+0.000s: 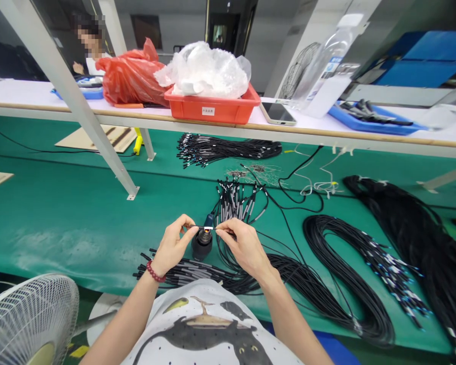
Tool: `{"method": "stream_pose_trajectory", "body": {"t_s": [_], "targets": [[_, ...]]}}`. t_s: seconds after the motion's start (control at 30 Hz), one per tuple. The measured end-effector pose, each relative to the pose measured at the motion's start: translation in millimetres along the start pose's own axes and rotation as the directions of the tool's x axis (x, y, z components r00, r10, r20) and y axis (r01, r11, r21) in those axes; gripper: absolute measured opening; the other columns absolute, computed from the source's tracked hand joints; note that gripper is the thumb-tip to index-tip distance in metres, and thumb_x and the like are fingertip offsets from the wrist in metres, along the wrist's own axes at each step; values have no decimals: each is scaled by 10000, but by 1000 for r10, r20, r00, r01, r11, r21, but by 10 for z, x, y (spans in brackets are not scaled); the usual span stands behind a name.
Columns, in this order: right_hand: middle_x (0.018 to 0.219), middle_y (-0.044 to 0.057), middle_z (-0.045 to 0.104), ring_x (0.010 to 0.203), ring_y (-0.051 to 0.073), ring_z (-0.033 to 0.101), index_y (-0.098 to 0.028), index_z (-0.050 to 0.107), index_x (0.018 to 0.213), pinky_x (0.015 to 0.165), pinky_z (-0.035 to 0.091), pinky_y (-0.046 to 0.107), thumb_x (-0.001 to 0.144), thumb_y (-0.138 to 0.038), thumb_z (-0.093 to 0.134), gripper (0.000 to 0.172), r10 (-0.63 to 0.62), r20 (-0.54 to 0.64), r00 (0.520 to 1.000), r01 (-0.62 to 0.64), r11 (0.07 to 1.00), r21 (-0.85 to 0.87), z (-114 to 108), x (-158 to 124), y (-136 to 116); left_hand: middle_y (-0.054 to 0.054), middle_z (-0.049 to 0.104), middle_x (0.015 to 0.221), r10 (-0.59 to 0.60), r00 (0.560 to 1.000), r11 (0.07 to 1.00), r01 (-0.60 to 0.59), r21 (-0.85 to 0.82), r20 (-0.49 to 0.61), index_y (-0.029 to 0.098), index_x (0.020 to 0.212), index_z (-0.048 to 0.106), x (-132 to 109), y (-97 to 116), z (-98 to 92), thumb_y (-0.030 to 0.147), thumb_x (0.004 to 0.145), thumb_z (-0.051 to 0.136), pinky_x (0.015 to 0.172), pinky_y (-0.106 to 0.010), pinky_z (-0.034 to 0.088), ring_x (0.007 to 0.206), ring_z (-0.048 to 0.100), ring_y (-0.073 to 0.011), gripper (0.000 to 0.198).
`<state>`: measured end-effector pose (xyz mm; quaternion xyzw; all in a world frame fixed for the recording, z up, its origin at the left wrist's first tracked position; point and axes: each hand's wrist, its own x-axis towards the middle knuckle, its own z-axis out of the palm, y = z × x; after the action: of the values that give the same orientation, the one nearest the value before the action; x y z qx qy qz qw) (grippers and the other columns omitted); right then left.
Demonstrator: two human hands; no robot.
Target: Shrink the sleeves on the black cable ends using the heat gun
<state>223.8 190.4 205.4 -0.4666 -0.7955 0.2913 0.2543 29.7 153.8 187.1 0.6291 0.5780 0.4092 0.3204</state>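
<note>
Between my hands a thin black cable with a white sleeve [208,228] is stretched level. My left hand [175,241] pinches its left end between thumb and fingers, and a red bead bracelet is on that wrist. The right end is pinched in my right hand [243,243]. Directly beneath the sleeve stands a black heat tool [202,246] with an orange glow at its nozzle. Bundled black cables with grey sleeves [192,271] lie nearest my body, and more grey-sleeved cable ends [233,200] lie just beyond my right hand.
A shelf [137,115] crosses above the green table [61,213], carrying a red bin [213,109], a phone [278,113] and a bottle [329,63]. Coiled cables [342,274] lie right. A white fan [34,319] stands lower left. A person [93,58] is behind the shelf.
</note>
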Motion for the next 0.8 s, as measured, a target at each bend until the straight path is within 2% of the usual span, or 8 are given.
{"method": "stream_pose_trajectory", "body": {"t_s": [0.07,0.17,0.37,0.53,0.8], "targets": [[809,42,648,773,166,595,-179,694,863,691,425,267,939,-224,509,204,-34,35,999,36,998,-51,-13,-5,0,14,554,794,15,1000,1000,-15,1,4,191,825,524,-3,11,-12,349,921,468,730,-243,384,753,492,-134,193],[762,39,625,737,158,581,-171,698,789,668,420,262,952,-236,496,268,-63,43,997,67,994,-84,-27,-7,-15,33,536,716,-5,1000,998,3,62,29,196,768,501,-1,29,-27,385,944,426,668,-237,361,676,478,-122,269],[739,32,645,709,152,590,-178,710,772,661,426,258,936,-234,531,249,-70,21,997,71,994,-88,-8,-7,-29,55,423,549,-52,996,965,32,261,69,197,624,417,7,32,-24,423,971,347,567,-253,270,533,392,-114,421],[734,30,667,698,154,601,-190,733,786,652,438,261,909,-216,575,201,-71,7,997,72,995,-71,6,-7,12,56,446,576,-30,999,977,22,213,36,197,658,450,9,8,-12,427,955,395,579,-244,294,558,415,-114,380],[767,32,690,724,163,625,-200,751,831,632,459,257,834,-151,658,106,-82,-70,994,82,997,-2,29,14,78,23,559,774,80,997,992,-78,99,-17,195,815,529,11,-35,2,285,912,502,683,-244,359,737,496,-134,135]]}}
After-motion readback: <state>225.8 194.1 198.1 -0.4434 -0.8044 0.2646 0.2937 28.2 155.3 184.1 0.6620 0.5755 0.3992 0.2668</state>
